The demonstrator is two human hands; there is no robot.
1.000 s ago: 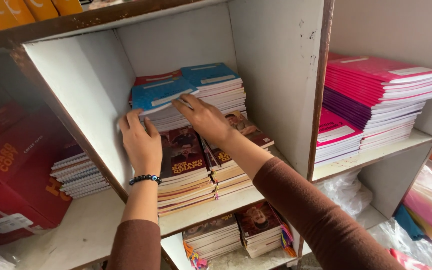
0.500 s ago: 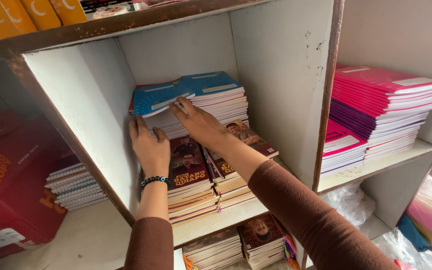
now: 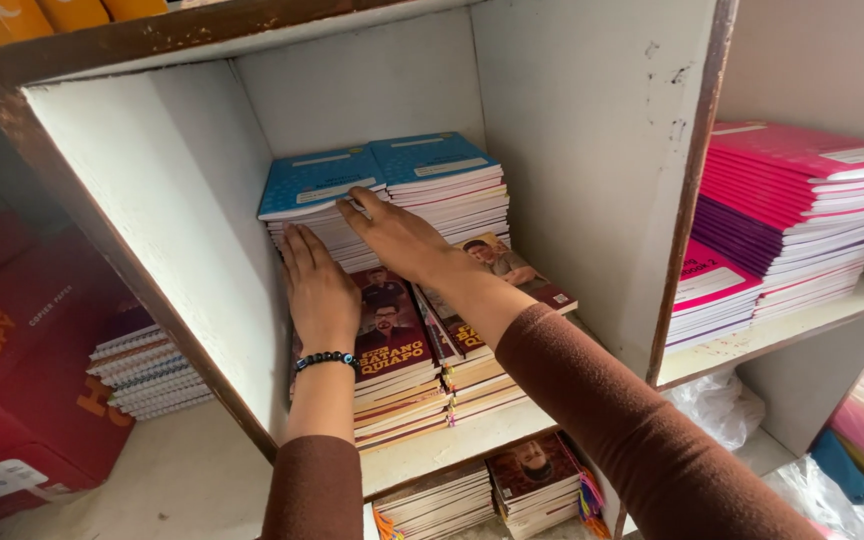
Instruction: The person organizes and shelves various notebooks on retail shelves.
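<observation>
Hands (image 3: 320, 290) unmoved (both flat) on blue-covered notebooks (image 3: 324, 182).

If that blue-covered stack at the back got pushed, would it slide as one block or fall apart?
The blue stack is many thin, soft-covered notebooks, so it would likely shear and fan out. The left hand presses its edges. It probably feels heavy as a whole, and single books look floppy.
</observation>
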